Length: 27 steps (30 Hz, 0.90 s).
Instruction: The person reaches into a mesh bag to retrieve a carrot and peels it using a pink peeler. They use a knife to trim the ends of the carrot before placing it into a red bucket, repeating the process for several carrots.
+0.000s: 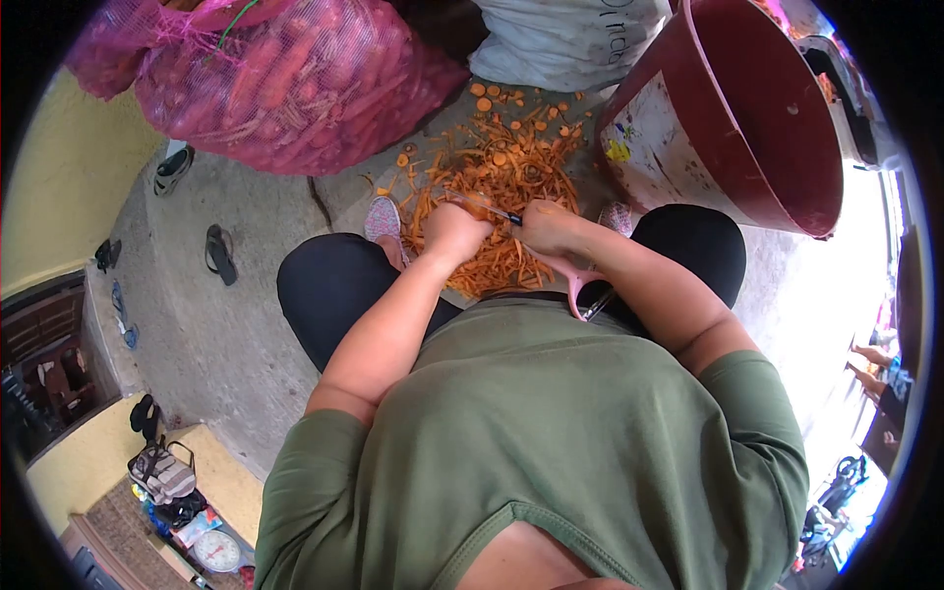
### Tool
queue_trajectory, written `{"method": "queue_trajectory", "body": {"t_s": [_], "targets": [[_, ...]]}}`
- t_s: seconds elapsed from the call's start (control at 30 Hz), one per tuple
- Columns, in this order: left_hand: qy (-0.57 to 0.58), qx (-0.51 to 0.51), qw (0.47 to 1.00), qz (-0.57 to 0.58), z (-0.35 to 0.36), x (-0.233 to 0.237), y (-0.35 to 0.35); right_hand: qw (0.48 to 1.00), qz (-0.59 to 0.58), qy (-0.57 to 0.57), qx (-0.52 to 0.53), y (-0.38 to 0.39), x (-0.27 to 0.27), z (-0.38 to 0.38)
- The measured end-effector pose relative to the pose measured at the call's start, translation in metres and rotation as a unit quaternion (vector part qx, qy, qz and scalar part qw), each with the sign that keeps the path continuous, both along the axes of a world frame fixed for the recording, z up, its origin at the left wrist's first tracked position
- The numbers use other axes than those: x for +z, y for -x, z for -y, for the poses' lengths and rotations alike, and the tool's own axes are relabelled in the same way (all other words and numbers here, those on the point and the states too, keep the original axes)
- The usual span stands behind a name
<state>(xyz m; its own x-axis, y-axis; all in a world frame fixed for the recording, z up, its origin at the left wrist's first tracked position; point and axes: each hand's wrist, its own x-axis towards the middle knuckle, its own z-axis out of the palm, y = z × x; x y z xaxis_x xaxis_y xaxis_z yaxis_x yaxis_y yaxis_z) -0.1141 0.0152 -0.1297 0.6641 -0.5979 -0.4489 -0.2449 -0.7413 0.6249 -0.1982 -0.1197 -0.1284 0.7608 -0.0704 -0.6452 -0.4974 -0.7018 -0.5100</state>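
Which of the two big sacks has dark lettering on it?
The white sack, beyond the orange peelings and beside the dark red bucket. The other, a see-through pink mesh sack, shows no lettering.

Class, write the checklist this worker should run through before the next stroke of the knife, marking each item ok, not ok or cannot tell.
1. Knife gripped by its handle: ok, the right hand has it.
2. Orange piece held in the left hand: ok, though the hand hides part of it.
3. Left fingers clear of the cutting edge: cannot tell; the blade lies close to them.
4. Floor below the hands free of peelings: not ok, they are heaped there.
5. Bucket uncovered: ok, its mouth is open.
6. Bucket bottom free of scraps: cannot tell, it is not clearly visible.
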Motion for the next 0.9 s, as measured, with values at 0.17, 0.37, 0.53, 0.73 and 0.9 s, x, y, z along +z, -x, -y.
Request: {"method": "queue_trajectory", "body": {"t_s": [0.17, 0.37, 0.53, 0.73, 0.9], "targets": [[-0.099, 0.002, 0.995, 0.032, 0.002, -0.009, 0.008, 0.991, 0.016, 0.015, 0.135, -0.006, 0.004, -0.003], [0.047, 0.0, 0.984, -0.17, -0.01, -0.008, -0.001, 0.988, -0.014, 0.035, 0.148, -0.008, -0.031, 0.003], [0.247, 0.098, 0.888, -0.376, -0.015, 0.019, -0.02, 0.992, -0.048, 0.089, 0.08, 0.018, -0.075, 0.041], [0.285, 0.223, 0.809, -0.464, -0.014, -0.003, -0.022, 0.966, -0.092, -0.081, -0.227, -0.006, -0.04, 0.038], [0.306, 0.209, 0.779, -0.506, -0.012, 0.006, -0.018, 0.851, 0.022, -0.3, -0.43, -0.016, -0.012, 0.045]]}}
